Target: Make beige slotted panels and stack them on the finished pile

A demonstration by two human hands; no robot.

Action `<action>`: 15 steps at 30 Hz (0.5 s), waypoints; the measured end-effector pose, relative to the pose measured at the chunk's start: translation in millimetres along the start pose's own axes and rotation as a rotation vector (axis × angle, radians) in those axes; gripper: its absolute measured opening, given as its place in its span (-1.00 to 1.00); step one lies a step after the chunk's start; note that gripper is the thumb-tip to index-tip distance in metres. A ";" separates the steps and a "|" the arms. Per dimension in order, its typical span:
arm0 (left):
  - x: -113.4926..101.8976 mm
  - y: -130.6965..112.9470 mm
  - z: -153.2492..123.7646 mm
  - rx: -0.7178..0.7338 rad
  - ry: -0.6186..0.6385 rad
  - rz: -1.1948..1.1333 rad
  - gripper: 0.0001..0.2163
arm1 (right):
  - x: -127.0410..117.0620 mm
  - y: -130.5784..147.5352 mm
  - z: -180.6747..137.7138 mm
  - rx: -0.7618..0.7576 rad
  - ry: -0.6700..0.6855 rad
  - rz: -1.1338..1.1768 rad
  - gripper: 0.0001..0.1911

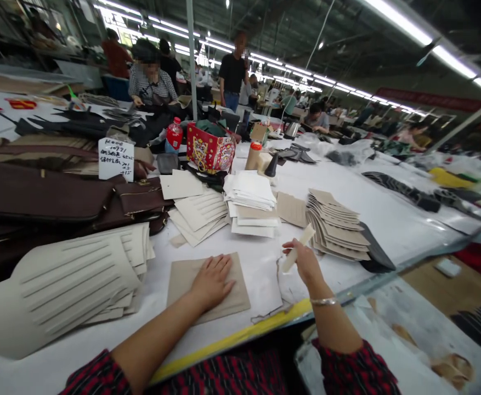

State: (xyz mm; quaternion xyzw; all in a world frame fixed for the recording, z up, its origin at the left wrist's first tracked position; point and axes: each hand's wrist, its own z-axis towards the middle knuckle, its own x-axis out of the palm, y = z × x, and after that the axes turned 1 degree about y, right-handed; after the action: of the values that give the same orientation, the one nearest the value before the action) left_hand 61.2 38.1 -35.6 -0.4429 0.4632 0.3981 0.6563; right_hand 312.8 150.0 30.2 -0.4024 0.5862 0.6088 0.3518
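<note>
My left hand (212, 281) lies flat, fingers stretched out, on a beige rectangular panel (178, 280) near the table's front edge. My right hand (305, 262) is raised to the right of that panel, its fingers closed round a pale flat strip-like tool (308, 235) that slants up to the right. A bracelet circles the right wrist. Behind my right hand stands a fanned stack of beige panels (334, 225). Beyond the panel under my left hand is a pile of white sheets (250, 192), with several cream ribbed pieces (199, 214) beside it.
Large cream ribbed pieces (79, 280) and dark brown leather bags (46, 192) with a handwritten card (115, 159) take up the left. A red patterned box (209, 148), a red-capped bottle (174, 135) and a black cone (272, 164) stand farther back. Other people work beyond.
</note>
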 end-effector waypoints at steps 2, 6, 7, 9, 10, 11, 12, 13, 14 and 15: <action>1.6 2.7 1.9 0.020 0.002 -0.001 -0.55 | 15.2 32.7 -14.1 -0.112 0.011 0.113 -0.40; 3.0 3.1 1.4 -0.004 0.012 0.006 -0.60 | 50.7 91.5 -17.9 -0.240 0.027 0.045 -0.45; 3.5 3.0 1.1 -0.011 0.012 0.007 -0.60 | 56.9 100.2 -16.5 -0.252 0.020 0.016 -0.49; 4.0 3.9 0.0 -0.016 0.013 0.002 -0.61 | 63.5 108.6 -19.0 -0.279 0.002 -0.066 -0.57; 3.7 5.1 -0.7 -0.016 0.015 -0.003 -0.60 | 63.9 108.5 -25.0 -0.300 -0.003 -0.119 -0.59; 3.1 6.3 -1.5 -0.017 0.018 -0.009 -0.60 | 62.5 106.0 -34.9 -0.325 0.003 -0.170 -0.61; 2.2 7.4 -2.0 -0.016 0.025 -0.015 -0.60 | 59.7 101.1 -48.5 -0.352 0.020 -0.212 -0.63; 1.0 7.5 -2.0 -0.013 0.038 -0.019 -0.59 | 55.8 94.3 -65.3 -0.373 0.052 -0.238 -0.63; 0.0 6.1 -1.3 -0.018 0.058 -0.023 -0.59 | 51.1 85.9 -83.9 -0.380 0.098 -0.236 -0.63; -0.8 2.5 0.6 -0.033 0.082 -0.025 -0.59 | 45.8 76.4 -102.6 -0.373 0.152 -0.206 -0.62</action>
State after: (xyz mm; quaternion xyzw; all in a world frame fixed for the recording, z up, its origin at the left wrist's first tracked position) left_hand 58.7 39.3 -35.3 -0.4753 0.4773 0.3790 0.6345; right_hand 232.4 40.7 22.9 -0.5629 0.4441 0.6356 0.2863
